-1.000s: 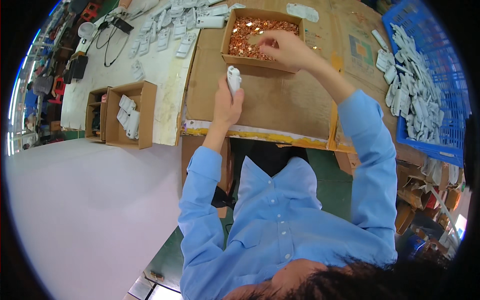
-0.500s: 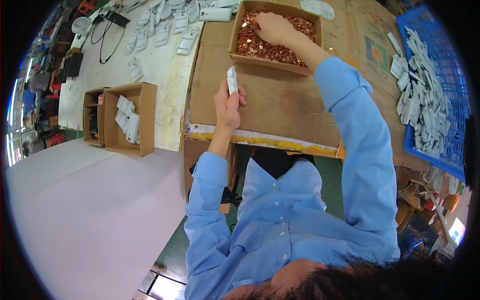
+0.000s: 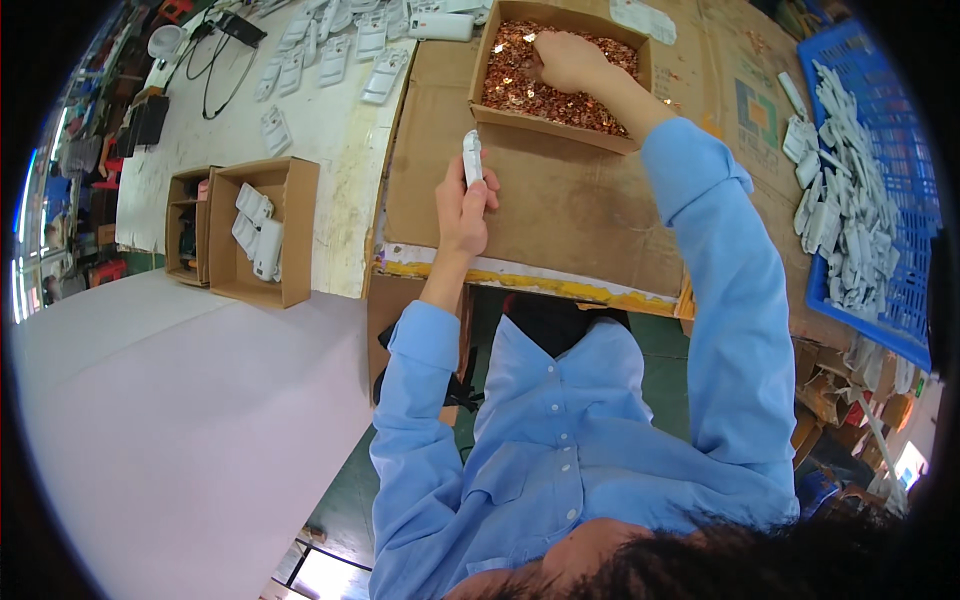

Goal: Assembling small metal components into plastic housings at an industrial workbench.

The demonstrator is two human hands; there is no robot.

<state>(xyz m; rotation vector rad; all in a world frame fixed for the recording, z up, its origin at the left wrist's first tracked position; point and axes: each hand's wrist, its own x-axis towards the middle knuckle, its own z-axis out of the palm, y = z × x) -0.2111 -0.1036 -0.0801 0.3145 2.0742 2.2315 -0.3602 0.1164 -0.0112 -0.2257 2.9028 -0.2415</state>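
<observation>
My left hand (image 3: 464,213) is closed around a slim white plastic casing (image 3: 472,160), held upright over the near part of the cardboard-covered table. Further off, my right hand (image 3: 572,62) reaches into an open cardboard box (image 3: 556,127) filled with small copper-coloured metal pieces (image 3: 520,82). Its fingers are bent and drawn together, with the tips down at the pieces. Whatever they pinch is too small to make out.
White casings (image 3: 333,60) lie spread on the white table at the far left. A smaller cardboard box (image 3: 298,230) holds several more. On the right, a blue plastic basket (image 3: 905,215) contains a heap of white parts (image 3: 845,190). Black cables (image 3: 208,85) lie at the upper left.
My right hand has shifted slightly to the right among the copper-coloured pieces. My left hand keeps its hold on the white casing. The whole view has shifted a little.
</observation>
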